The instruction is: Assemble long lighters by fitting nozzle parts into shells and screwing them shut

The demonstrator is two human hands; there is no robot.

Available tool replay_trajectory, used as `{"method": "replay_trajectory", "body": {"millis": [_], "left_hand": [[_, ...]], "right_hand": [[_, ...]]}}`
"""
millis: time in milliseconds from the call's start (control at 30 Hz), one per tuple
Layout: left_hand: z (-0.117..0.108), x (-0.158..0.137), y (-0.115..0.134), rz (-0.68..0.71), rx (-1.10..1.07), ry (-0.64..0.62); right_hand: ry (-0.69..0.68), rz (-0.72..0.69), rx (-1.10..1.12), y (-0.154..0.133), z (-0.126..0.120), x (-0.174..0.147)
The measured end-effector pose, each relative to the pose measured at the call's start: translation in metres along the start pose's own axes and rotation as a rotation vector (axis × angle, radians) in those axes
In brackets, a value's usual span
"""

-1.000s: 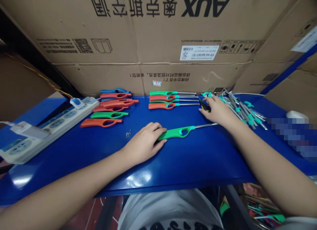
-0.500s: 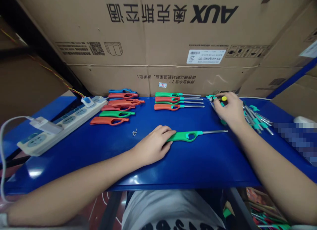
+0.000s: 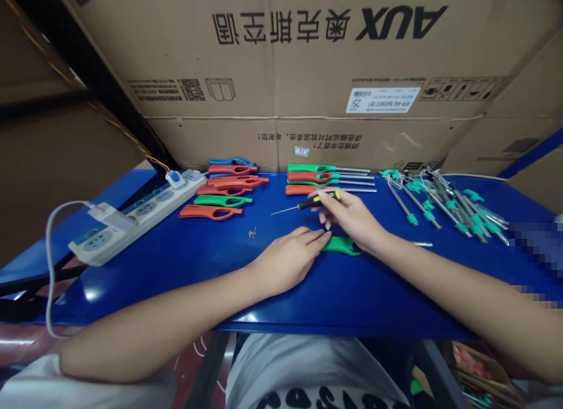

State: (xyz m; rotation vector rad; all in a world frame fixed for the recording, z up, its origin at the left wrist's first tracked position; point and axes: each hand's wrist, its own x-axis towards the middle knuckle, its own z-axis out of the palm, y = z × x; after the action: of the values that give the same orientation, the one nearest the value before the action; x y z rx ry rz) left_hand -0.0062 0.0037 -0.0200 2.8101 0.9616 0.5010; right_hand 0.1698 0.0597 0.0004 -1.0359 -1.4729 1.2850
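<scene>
A green gas lighter (image 3: 341,245) lies on the blue table, and my left hand (image 3: 292,259) is closed around its handle end. My right hand (image 3: 352,218) hovers just above the lighter, hiding its trigger area and part of the metal tube. In that hand is a screwdriver (image 3: 308,203) with a black and yellow handle, its thin shaft pointing left. A few small screws (image 3: 252,233) lie in a little heap left of my left hand. Farther back, several orange and green lighters with metal tubes (image 3: 308,189) are lined up.
Several coloured lighter handles (image 3: 211,212) without tubes lie at the back left. A white power strip (image 3: 132,221) with a plugged-in charger stands along the left side. Metal tubes with teal parts (image 3: 461,212) are heaped at the right. A large cardboard box (image 3: 272,63) walls off the back.
My right hand has come from the tube pile at the right to above the green lighter, bringing the screwdriver. My left hand stays on the lighter's handle. The view has shifted slightly.
</scene>
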Motion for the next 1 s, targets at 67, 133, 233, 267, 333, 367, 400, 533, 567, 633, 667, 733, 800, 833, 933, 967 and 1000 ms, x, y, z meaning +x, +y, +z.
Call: {"method": "replay_trajectory", "body": {"millis": [67, 133, 233, 267, 333, 367, 400, 533, 567, 633, 667, 733, 800, 833, 933, 967, 1000], "left_hand": [[0.003, -0.001, 0.0, -0.01, -0.037, 0.021], [0.005, -0.002, 0.0, -0.014, -0.069, 0.025], [0.007, -0.002, 0.001, -0.015, -0.099, 0.011], [0.007, -0.002, 0.001, -0.017, -0.107, 0.009], [0.007, -0.002, 0.0, -0.023, -0.12, 0.01], [0.007, -0.002, 0.0, -0.026, -0.127, 0.014], [0.007, -0.002, 0.0, -0.027, -0.135, 0.018], [0.009, -0.002, -0.002, -0.025, -0.201, 0.049], [0.009, -0.002, -0.003, -0.029, -0.225, 0.06], [0.01, -0.002, -0.005, -0.047, -0.273, 0.081], [0.01, -0.002, -0.006, -0.058, -0.294, 0.089], [0.009, -0.001, -0.007, -0.081, -0.33, 0.101], [0.009, -0.001, -0.009, -0.091, -0.355, 0.11], [0.008, -0.001, -0.009, -0.092, -0.365, 0.113], [0.007, 0.0, -0.01, -0.077, -0.386, 0.113], [0.006, 0.001, -0.01, -0.077, -0.394, 0.116], [0.006, 0.001, -0.009, -0.084, -0.407, 0.124]], "right_hand": [[-0.035, 0.044, 0.014, 0.004, 0.013, 0.005], [-0.057, 0.077, 0.032, 0.006, 0.021, 0.009], [-0.089, 0.117, 0.058, 0.008, 0.024, 0.01], [-0.097, 0.124, 0.064, 0.007, 0.024, 0.01], [-0.113, 0.134, 0.075, 0.007, 0.023, 0.008], [-0.121, 0.137, 0.079, 0.007, 0.023, 0.008], [-0.127, 0.14, 0.084, 0.008, 0.023, 0.008], [-0.071, 0.14, 0.158, 0.01, 0.021, 0.01], [-0.04, 0.141, 0.192, 0.009, 0.019, 0.01], [0.036, 0.139, 0.271, 0.006, 0.014, 0.01], [0.075, 0.132, 0.308, 0.004, 0.009, 0.009], [0.152, 0.107, 0.36, -0.002, -0.002, 0.006], [0.206, 0.077, 0.366, -0.007, -0.015, 0.001], [0.222, 0.066, 0.356, -0.008, -0.021, 0.0], [0.24, 0.044, 0.318, -0.008, -0.034, -0.003], [0.24, 0.041, 0.314, -0.007, -0.036, -0.003], [0.241, 0.037, 0.315, -0.007, -0.038, -0.003]]}}
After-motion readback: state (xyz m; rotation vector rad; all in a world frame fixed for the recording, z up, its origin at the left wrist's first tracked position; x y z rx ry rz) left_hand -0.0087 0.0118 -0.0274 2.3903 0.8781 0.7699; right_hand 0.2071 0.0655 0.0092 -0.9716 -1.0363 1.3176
